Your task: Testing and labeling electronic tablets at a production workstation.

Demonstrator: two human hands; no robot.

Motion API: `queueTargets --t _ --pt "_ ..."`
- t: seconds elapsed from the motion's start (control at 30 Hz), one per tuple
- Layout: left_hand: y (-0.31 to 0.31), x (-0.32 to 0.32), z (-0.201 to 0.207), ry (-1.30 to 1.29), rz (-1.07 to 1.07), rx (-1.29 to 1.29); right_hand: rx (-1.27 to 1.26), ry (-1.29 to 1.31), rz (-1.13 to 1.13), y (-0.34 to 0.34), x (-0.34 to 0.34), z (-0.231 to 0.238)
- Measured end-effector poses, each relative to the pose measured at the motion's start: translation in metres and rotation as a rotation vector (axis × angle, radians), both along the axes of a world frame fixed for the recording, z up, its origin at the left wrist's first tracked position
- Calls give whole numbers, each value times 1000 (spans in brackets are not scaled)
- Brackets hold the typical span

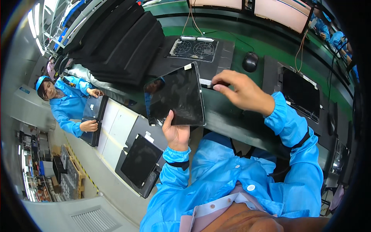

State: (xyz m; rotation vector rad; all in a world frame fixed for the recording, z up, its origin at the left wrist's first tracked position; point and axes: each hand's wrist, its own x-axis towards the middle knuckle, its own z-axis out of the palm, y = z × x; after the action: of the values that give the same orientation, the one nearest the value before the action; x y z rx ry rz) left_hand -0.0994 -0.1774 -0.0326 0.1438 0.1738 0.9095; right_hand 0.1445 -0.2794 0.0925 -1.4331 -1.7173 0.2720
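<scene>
My left hand (176, 133) grips a black glossy tablet (176, 98) by its lower edge, thumb on the screen. The tablet is tilted, and small white tabs sit along its edges. My right hand (243, 92) is just right of the tablet, thumb and forefinger pinched on a small white-and-black strip (206, 82). Whether that strip is joined to the tablet I cannot tell. Behind the tablet lies a black foam tray (224, 50) holding a dark panel (193, 49) with two printed circle patterns.
A tall stack of black foam trays (116, 42) stands at the back left. A black mouse (250, 62) rests on the green mat. Other tablets lie in trays at right (300, 92) and lower left (141, 160). A co-worker (71, 102) handles dark panels at left. Monitors (284, 13) line the back.
</scene>
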Motion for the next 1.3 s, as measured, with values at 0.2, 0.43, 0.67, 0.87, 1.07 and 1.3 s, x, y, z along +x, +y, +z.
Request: queueTargets --t 0.2,0.43,0.67,0.87,1.07,1.3 --pt "-13 4 11 -11 -3 66 33 10 -21 -5 -11 -11" --pt "-20 8 15 71 57 100 -84 115 -1 -11 -8 -11" --pt "-11 14 23 177 33 207 -265 174 -92 -8 -7 2" --pt "42 80 33 207 -222 195 132 -474 -197 7 17 -19" --pt "91 145 42 320 -233 180 265 -668 -199 33 42 -44" --pt "94 118 48 535 -18 200 294 -742 -379 52 26 -66"
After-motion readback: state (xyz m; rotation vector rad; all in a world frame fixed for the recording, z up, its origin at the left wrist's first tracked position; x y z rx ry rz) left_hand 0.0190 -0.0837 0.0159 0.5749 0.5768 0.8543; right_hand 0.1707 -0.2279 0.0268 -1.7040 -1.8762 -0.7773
